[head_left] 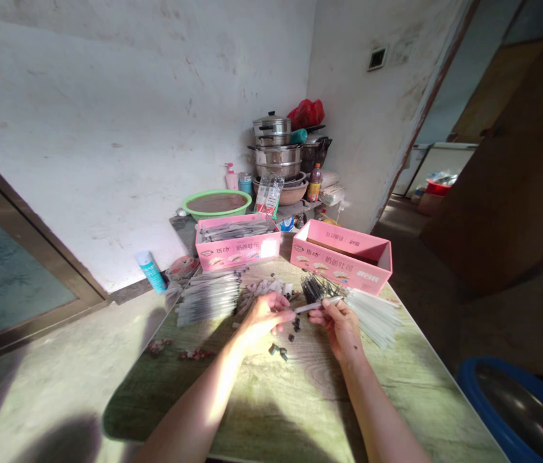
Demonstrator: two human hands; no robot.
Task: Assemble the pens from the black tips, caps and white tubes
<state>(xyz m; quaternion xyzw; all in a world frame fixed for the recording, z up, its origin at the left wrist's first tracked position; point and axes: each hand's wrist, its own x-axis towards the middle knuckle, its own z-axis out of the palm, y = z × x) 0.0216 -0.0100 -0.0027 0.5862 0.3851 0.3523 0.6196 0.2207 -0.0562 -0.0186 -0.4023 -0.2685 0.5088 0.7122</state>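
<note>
"How far along is it?"

"Partway, I'd judge: one grey tube (pixel 308 307) is in hand above the table (pixel 252 399), toward its far edge, and the left carton (pixel 232 255) at that edge holds many like it. Loose parts remain."

"And the hands?"

"The right hand (pixel 339 321) pinches the tube between thumb and fingers; the left hand (pixel 267 315) has curled fingers at its other end, gripping or just touching, I can't tell."

"Counts?"

"Two pink cartons, the right carton (pixel 338 267) by the far right corner. One row of grey tubes (pixel 208 301) near the left edge, one fan of clear tubes (pixel 372 318) toward the right edge, one bunch of thin dark rods (pixel 317 287), one heap of white pieces (pixel 266 289). About six black caps (pixel 274 349) nearer the middle; blur makes that rough."
</note>
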